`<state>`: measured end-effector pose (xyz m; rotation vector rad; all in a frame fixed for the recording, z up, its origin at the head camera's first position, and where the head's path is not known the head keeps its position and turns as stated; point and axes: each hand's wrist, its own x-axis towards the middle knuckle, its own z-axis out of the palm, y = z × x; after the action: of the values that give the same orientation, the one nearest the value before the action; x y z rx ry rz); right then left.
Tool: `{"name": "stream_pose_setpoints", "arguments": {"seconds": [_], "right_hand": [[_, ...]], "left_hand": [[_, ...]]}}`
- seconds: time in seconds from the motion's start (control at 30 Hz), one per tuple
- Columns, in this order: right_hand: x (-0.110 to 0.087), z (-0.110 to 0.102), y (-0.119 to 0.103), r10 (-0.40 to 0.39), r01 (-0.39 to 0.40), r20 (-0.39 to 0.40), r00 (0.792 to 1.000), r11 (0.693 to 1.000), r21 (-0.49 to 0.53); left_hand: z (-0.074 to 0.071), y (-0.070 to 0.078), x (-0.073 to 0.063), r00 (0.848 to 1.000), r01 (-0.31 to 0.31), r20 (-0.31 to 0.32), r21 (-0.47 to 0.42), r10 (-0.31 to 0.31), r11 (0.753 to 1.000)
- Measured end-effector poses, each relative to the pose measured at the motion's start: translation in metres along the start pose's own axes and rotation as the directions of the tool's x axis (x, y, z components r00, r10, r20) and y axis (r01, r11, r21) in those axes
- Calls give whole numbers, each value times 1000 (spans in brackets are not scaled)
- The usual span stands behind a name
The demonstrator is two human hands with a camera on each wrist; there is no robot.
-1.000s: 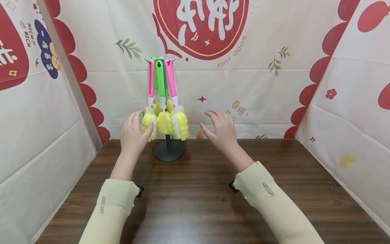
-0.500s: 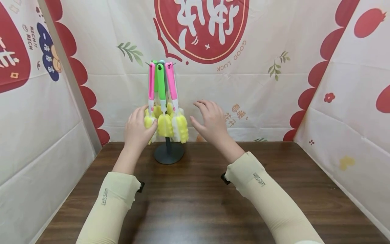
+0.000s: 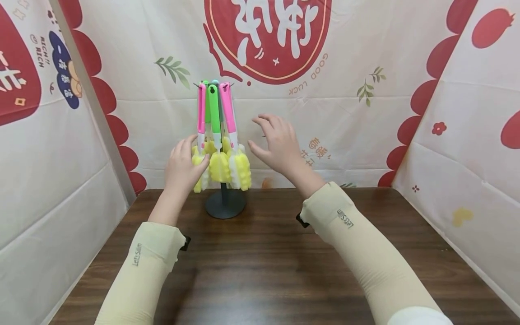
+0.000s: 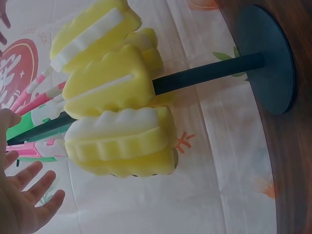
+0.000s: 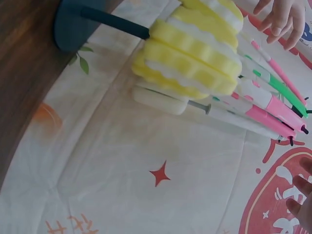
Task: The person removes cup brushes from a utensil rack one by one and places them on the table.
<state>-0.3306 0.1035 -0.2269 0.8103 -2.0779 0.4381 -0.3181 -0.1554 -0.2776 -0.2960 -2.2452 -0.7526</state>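
Several sponge bottle brushes hang heads-down from the hooks of a dark stand. In front is a green-handled brush, between a left pink-handled brush and a right pink-handled brush. Their heads are yellow or yellow and white. My left hand is beside the left brush's head, fingers spread and thumb overlapping it in the head view. In the left wrist view, that hand shows a gap from the sponge. To the right of the stand, my right hand is raised, fingers loosely bent, holding nothing.
The stand is near the back edge of a dark wooden table. A printed cloth hangs directly behind it, and more cloth walls the left and right sides. A white sponge head hangs on the stand's far side.
My right hand has moved left and up, nearer the brush handles. My left hand has shifted slightly right and stays by the left brush's head. The brushes still hang on the stand.
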Motion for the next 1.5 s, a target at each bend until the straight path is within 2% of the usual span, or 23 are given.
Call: {"name": "stream_pose_setpoints", "arguments": {"seconds": [0.37, 0.67, 0.87, 1.17, 1.33, 1.5], "right_hand": [[30, 2, -3, 68, -67, 41, 997, 997, -26], [60, 4, -16, 53, -48, 94, 994, 997, -59], [70, 9, -20, 79, -63, 168, 983, 993, -98], [86, 17, -23, 115, -86, 227, 967, 987, -135], [95, 21, -28, 133, -85, 292, 947, 982, -170], [101, 27, -30, 174, -130, 324, 930, 980, -153]], "left_hand": [[1, 3, 14, 999, 23, 22, 0, -23, 1000], [-3, 5, 23, 1000, 11, 1, -10, -11, 1000], [-4, 5, 26, 1000, 20, 1, -19, -20, 1000], [-6, 6, 30, 1000, -4, -10, -27, 4, 1000], [-6, 7, 29, 1000, 14, -10, -35, -15, 999], [-5, 5, 27, 1000, 26, -10, -35, -26, 999]]}}
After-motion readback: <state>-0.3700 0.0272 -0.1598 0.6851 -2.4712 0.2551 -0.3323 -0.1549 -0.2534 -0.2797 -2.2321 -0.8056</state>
